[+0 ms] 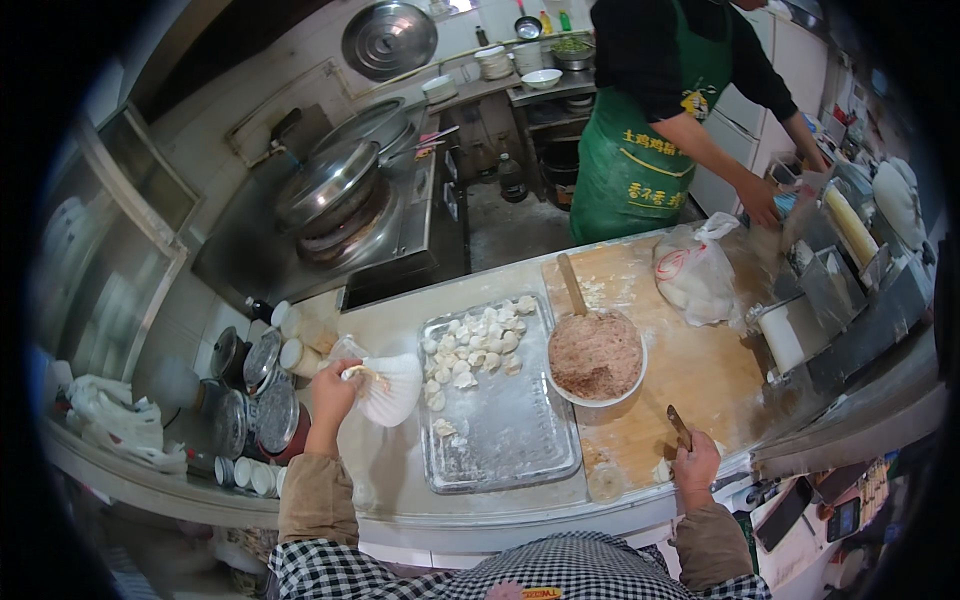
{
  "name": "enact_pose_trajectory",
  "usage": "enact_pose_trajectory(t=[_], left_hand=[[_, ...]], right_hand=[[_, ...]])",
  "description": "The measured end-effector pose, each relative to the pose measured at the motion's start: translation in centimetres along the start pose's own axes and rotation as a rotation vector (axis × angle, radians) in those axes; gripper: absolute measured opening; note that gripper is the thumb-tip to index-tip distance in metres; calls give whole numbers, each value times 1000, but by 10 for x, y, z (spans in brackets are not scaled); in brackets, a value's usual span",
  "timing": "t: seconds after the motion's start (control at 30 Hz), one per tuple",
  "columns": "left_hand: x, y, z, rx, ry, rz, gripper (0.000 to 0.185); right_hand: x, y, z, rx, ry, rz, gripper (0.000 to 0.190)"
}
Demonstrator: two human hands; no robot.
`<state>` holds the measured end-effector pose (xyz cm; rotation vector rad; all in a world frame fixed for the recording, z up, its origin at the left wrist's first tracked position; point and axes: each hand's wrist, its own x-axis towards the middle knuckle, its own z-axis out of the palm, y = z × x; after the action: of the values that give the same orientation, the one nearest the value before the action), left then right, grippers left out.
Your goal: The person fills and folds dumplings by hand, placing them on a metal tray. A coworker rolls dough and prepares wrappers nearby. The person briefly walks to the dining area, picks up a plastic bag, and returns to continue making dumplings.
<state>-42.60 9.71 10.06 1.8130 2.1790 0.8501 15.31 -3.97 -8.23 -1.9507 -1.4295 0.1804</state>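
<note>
My left hand (334,394) pinches a white ribbed sheet-like thing (394,390), over the counter left of the metal tray; whether it is a bag or a cloth I cannot tell. Several small folded dumplings (480,337) lie at the far end of the floury tray (502,450), one set apart nearer me. My right hand (697,461) grips a short flat wooden stick (679,426) near the front edge of the wooden board (697,367). Beside that hand is a small dough piece (661,471). A white bowl of minced meat filling (596,352), with a wooden handle (571,283) standing in it, sits right of the tray.
A round, pale disc (606,482) lies at the board's front edge. Farther back is a tied plastic bag (694,274). A dough-rolling machine (825,300) stands right; jars (300,356) and lidded pots (277,416) stand left. Beyond the counter are a person in a green apron (637,165) and a stove (360,232).
</note>
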Motion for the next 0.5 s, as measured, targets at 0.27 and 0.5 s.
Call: enact_pose_trajectory(t=[0.27,0.5], left_hand=[[-45,-55,15,267,-56,-93,24],[-96,-42,126,226,-326,396,67]], right_hand=[[2,-8,-6,23,-30,13,22],[2,-7,-1,-9,-26,40,17]])
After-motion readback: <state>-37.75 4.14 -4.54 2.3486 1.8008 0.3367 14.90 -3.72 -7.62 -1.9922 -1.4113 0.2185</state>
